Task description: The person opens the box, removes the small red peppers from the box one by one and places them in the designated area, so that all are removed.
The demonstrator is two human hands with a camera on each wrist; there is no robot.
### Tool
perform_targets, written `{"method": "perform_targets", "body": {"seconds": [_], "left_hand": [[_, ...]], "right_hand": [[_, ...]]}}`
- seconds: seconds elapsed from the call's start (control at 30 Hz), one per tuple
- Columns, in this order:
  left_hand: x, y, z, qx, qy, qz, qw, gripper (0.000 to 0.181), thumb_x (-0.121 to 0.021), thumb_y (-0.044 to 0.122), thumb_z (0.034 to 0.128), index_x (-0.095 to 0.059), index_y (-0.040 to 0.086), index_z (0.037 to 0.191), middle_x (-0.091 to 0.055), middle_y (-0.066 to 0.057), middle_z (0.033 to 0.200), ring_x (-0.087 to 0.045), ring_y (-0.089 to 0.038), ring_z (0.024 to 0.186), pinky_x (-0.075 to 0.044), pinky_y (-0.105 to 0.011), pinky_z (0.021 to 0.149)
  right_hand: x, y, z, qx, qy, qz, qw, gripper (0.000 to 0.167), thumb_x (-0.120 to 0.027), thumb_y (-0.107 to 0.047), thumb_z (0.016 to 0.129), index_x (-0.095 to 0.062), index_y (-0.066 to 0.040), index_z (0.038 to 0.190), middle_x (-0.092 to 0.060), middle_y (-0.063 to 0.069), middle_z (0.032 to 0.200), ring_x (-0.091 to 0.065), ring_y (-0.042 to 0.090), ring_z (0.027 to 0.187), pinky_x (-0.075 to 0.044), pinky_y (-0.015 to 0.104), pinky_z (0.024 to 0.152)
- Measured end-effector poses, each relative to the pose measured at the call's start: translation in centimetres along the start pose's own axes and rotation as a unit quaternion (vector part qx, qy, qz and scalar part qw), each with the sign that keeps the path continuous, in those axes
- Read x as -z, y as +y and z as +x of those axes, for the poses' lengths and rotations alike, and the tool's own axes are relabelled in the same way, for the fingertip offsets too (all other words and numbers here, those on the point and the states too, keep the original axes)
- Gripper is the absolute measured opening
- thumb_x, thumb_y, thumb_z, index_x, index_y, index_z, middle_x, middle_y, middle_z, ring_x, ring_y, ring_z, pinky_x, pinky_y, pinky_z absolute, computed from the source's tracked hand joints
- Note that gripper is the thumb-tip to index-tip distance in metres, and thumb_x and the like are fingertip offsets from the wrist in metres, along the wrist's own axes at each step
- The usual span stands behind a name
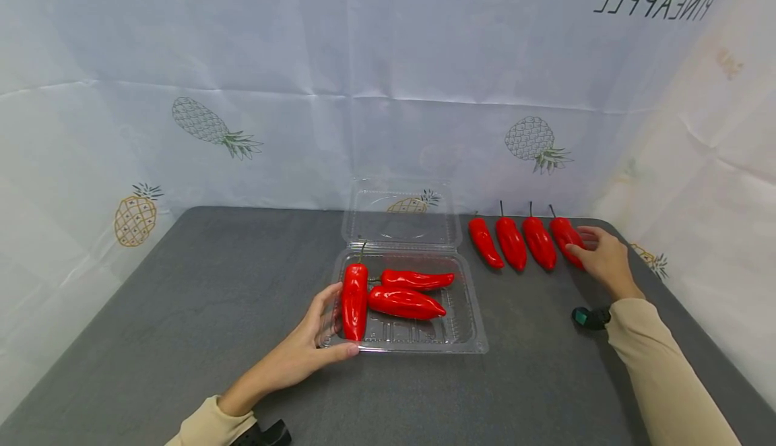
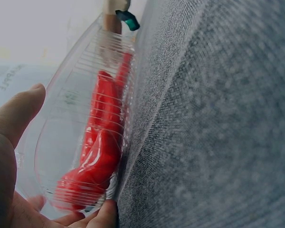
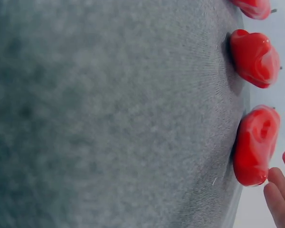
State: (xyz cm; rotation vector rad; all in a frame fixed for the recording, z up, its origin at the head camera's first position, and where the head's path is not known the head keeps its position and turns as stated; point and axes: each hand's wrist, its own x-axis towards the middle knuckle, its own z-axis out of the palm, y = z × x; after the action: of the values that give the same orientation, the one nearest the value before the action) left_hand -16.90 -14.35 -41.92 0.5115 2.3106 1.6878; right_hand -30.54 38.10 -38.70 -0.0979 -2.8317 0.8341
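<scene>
A clear plastic clamshell container (image 1: 469, 338) stands with its lid (image 1: 403, 227) raised at the back. Three red chili peppers lie in it: an upright-pointing one (image 1: 354, 301) along the left side and two crosswise ones, upper (image 1: 418, 280) and lower (image 1: 406, 303). My left hand (image 1: 303, 345) grips the container's front left corner, thumb at the front rim, fingers by the left wall. At the table's right, my right hand (image 1: 603, 257) reaches around the rightmost chili pepper (image 1: 566, 238), fingers spread beside it. That pepper (image 3: 257, 142) still rests on the table in the right wrist view.
Three more red chili peppers, left (image 1: 485, 244), middle (image 1: 511, 242) and right (image 1: 539, 244), lie in a row on the grey table (image 1: 182, 325). Behind hangs a white cloth (image 1: 400, 42) printed with pineapples. Dark straps sit on both wrists.
</scene>
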Motion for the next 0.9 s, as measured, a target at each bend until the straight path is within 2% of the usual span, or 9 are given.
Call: {"method": "perform_targets", "body": {"seconds": [0.23,0.5,0.73,0.9], "left_hand": [[0.0,0.0,0.0,-0.004,-0.003,-0.002,1.0000,0.094,-0.074,0.026,0.0893,-0.009,0.017,0.156,-0.014,-0.017,0.164,-0.024,-0.042,0.150,-0.032,-0.051,0.116],[0.1,0.1,0.0,0.001,-0.002,0.002,1.0000,0.093,-0.074,0.027,0.0890,-0.010,0.019,0.156,-0.015,-0.016,0.164,-0.025,-0.042,0.149,-0.032,-0.052,0.116],[0.1,0.2,0.1,0.005,-0.003,0.004,1.0000,0.094,-0.074,0.027,0.0890,-0.009,0.019,0.156,-0.014,-0.016,0.164,-0.024,-0.042,0.150,-0.032,-0.054,0.117],[0.1,0.2,0.1,0.003,-0.004,0.004,1.0000,0.094,-0.074,0.028,0.0891,-0.009,0.018,0.156,-0.014,-0.017,0.164,-0.024,-0.041,0.150,-0.031,-0.054,0.117]], "right_hand": [[0.2,-0.6,-0.5,0.013,-0.001,0.000,0.9999,0.057,-0.058,-0.024,0.099,-0.042,0.013,0.140,-0.049,0.041,0.132,-0.053,0.056,0.117,-0.051,0.063,0.092],[0.3,-1.4,-1.2,0.054,0.007,-0.001,0.9985,0.052,-0.059,-0.023,0.099,-0.046,0.010,0.138,-0.055,0.038,0.127,-0.056,0.054,0.113,-0.052,0.064,0.088],[0.2,-2.4,-1.7,0.075,0.019,-0.011,0.9969,0.051,-0.063,-0.023,0.097,-0.050,0.009,0.135,-0.061,0.034,0.120,-0.063,0.050,0.102,-0.058,0.055,0.075],[0.2,-3.3,-2.2,0.085,0.012,-0.007,0.9963,0.051,-0.064,-0.021,0.097,-0.049,0.009,0.136,-0.062,0.034,0.120,-0.064,0.050,0.102,-0.059,0.054,0.074]]}}
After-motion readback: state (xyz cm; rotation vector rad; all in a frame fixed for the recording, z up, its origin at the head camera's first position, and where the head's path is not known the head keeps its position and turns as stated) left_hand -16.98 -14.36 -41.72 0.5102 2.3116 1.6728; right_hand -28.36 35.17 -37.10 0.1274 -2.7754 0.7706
